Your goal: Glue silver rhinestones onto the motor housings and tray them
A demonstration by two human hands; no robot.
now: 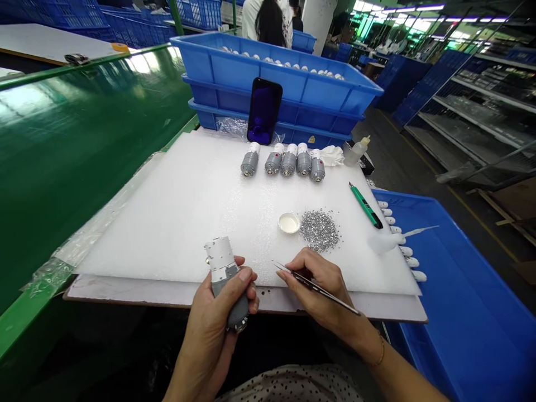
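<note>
My left hand is wrapped round a white and grey cylindrical part, its white end tilted up and away from me. Metal tweezers are pinched in my right hand, their tips pointing left toward the part but apart from it. Beyond the tweezers, a small round dish with cream-coloured contents sits on the white foam sheet. Right beside the dish lies a pile of small shiny silver pieces. Several similar white and grey parts stand in a row farther back.
Stacked blue crates with a phone leaning on them are at the back. A green cutter and a plastic bottle are right. A blue bin holds white parts; a green surface runs left. A person is beyond.
</note>
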